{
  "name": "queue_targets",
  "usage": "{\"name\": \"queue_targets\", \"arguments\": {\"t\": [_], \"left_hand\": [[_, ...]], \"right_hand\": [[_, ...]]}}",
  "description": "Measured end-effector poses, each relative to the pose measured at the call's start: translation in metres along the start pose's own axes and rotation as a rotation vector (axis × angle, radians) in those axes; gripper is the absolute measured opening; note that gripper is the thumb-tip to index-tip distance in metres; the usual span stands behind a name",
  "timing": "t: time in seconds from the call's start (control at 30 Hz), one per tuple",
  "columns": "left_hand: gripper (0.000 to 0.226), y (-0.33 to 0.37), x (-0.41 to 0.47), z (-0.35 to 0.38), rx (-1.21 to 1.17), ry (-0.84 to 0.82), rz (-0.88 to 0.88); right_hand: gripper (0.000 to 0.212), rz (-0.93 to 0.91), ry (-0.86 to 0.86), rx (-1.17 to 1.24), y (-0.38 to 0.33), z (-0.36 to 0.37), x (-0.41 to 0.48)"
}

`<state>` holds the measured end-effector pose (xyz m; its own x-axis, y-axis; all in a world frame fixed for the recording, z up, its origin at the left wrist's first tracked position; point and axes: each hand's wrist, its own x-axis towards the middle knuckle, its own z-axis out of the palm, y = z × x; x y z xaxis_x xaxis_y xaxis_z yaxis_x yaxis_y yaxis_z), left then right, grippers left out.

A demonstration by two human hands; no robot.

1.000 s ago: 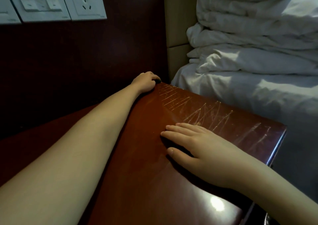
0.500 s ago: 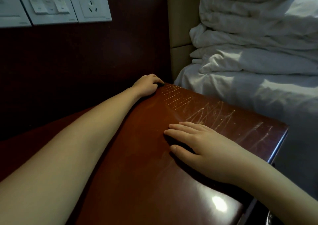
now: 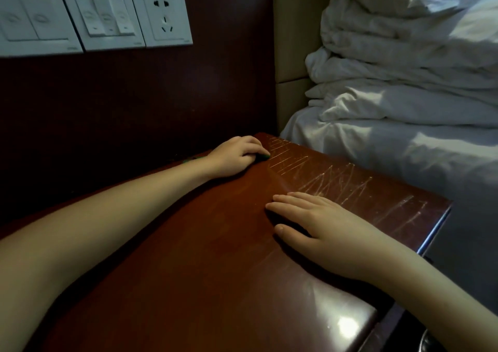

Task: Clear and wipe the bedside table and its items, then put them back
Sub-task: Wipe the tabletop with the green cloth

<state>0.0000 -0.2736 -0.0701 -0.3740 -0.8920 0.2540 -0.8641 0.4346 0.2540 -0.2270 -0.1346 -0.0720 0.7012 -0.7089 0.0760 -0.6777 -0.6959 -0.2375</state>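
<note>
Wiping the far corner of the bench top

The bench (image 3: 215,265), scratched along its far side, stands just beside the bed (image 3: 404,149). Your left hand (image 3: 234,157) is at the back corner, its grip curled round what looks like a green cloth (image 3: 263,157), mostly hidden. Your right hand (image 3: 323,225) lies flat on the top, fingers straight. Next, I judge, draw the cloth across the scratches towards you.
</note>
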Motion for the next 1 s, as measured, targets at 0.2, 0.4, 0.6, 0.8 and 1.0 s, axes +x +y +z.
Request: {"name": "queue_targets", "arguments": {"t": [0.2, 0.4, 0.6, 0.8, 1.0], "left_hand": [[0.033, 0.021, -0.041, -0.005, -0.017, -0.043, 0.119], [0.033, 0.029, -0.062, -0.006, -0.042, -0.047, 0.195], [0.033, 0.019, -0.047, -0.005, -0.114, -0.045, 0.173], [0.033, 0.001, -0.010, -0.002, -0.086, 0.018, 0.022], [0.035, -0.016, 0.031, 0.003, -0.007, 0.055, -0.115]], "right_hand": [[0.051, 0.001, 0.004, -0.005, -0.001, -0.001, 0.000], [0.051, 0.003, 0.006, -0.006, -0.001, 0.000, 0.000], [0.051, 0.002, 0.005, -0.006, 0.000, 0.000, 0.000], [0.052, 0.007, 0.004, 0.004, 0.000, 0.000, 0.000], [0.052, 0.007, 0.002, 0.005, 0.000, 0.001, 0.000]]}}
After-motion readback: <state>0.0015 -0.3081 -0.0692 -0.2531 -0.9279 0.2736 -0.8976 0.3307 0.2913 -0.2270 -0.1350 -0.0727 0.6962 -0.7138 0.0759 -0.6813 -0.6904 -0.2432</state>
